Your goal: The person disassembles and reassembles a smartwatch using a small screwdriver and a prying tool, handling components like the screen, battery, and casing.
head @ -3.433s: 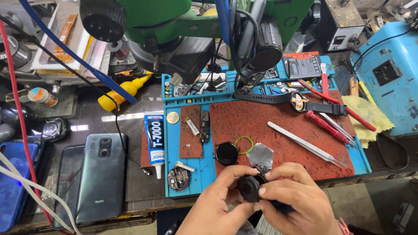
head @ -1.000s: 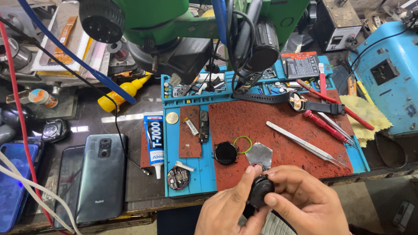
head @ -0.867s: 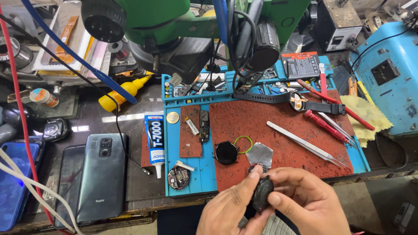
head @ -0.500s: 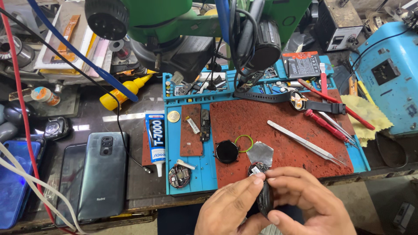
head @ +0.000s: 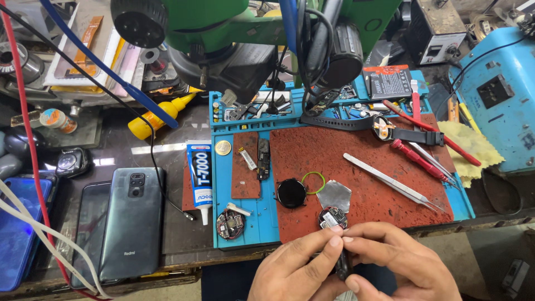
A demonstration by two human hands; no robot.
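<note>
my left hand [head: 301, 270] and right hand [head: 398, 267] now pinch the black watch case [head: 343, 266] edge-on — turned from flat, at 6 o'clock of the red mat [head: 356, 167].

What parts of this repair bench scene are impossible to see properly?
Head view only:
- Small black part: mostly covered by the left hand and right hand.
- Both wrists: cut off by the bottom edge.
- Blue mat trays: partly hidden behind the green microscope.
- Round circuit board: components too small.

White-and-blue glue tube [head: 200, 174] lay label-up left of the blue mat [head: 245, 223]. Black labelled rectangle [head: 388, 82], possibly a battery, at mat's far edge. Glowing blue screen [head: 19, 234] far left.
</note>
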